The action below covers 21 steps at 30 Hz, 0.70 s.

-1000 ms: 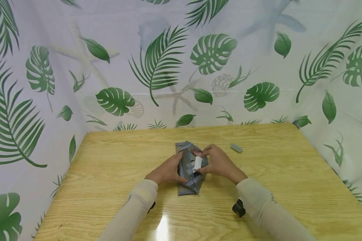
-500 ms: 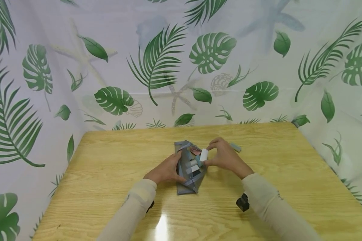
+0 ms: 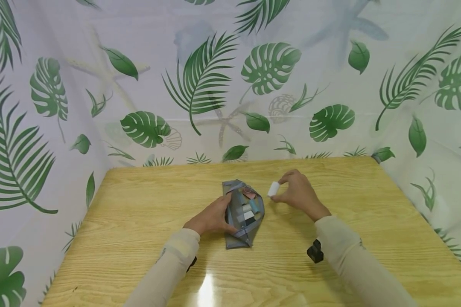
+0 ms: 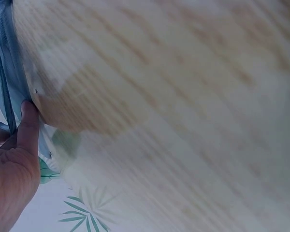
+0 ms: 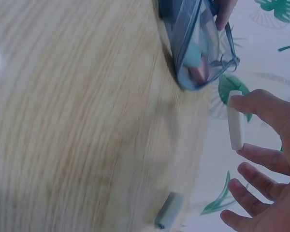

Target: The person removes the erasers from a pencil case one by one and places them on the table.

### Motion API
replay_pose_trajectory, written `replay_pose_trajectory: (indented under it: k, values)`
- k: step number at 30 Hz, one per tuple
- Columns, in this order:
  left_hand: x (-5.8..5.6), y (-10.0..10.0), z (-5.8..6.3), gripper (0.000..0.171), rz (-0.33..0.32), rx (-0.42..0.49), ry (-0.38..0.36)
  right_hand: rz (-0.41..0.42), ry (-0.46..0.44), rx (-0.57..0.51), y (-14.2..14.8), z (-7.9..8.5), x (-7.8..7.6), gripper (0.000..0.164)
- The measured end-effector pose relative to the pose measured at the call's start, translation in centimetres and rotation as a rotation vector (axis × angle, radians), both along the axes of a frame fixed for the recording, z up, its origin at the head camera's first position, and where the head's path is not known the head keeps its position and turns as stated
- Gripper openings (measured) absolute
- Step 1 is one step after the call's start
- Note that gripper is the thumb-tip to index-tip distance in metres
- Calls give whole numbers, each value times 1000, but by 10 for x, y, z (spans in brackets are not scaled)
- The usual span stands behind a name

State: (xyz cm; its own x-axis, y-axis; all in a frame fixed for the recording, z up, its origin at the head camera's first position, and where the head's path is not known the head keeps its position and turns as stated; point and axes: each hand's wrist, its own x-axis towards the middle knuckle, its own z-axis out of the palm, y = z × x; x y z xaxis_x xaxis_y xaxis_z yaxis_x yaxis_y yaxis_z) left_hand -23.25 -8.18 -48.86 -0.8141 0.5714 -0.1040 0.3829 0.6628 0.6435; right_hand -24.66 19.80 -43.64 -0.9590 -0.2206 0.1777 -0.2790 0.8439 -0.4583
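Observation:
A grey-blue zip pouch (image 3: 237, 244) of see-through material lies on the table with its mouth spread open. My left hand (image 3: 210, 215) grips its left side, thumb near the front and fingers along the back. Inside are several small pieces, among them a pink one (image 3: 249, 195), a teal one (image 3: 255, 207) and a white and black one (image 3: 249, 216). To the right of the pouch, my right hand (image 3: 301, 195) pinches a small white eraser-shaped block (image 5: 236, 121) between thumb and forefinger. Its other fingers are spread apart in the right wrist view.
A small grey-green block (image 5: 169, 211) lies on the table, hidden behind the right hand in the head view. The wooden table (image 3: 150, 192) ends at a leaf-patterned cloth (image 3: 215, 140) at the back and sides. A metal ring (image 5: 228, 61) hangs at the pouch's end.
My right hand has lifted the white block out of the pouch mouth and carried it right and slightly back. The left hand keeps its grip on the pouch.

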Motion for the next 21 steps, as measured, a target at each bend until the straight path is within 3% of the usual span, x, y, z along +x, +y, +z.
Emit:
replay_pose_trajectory:
  k: [21]
  values:
    - [2, 0, 3, 113, -2, 47, -19, -65, -4, -24, 25, -14, -13, 50]
